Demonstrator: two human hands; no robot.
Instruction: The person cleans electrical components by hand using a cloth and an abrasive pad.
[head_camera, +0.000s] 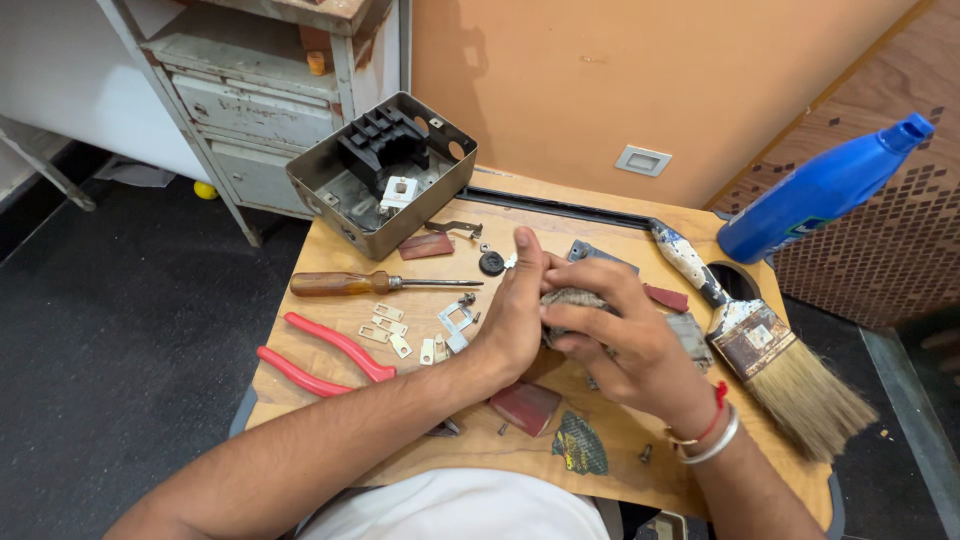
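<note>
Both hands (575, 320) – grip grey wad (572, 298).

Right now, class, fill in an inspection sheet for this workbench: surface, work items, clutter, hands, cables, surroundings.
Surface: small wooden tabletop, crowded.
Work items: grey-brown worn pad pressed between both hands.
Clutter: open grey metal box, wooden-handled screwdriver, red-handled pliers, paint-stained flat brush, blue plastic bottle, small metal plates.
Hands: left hand and right hand both closed around the pad.
Cables: nothing seen.
Surroundings: grey metal cabinet, orange wall, dark floor.
</note>
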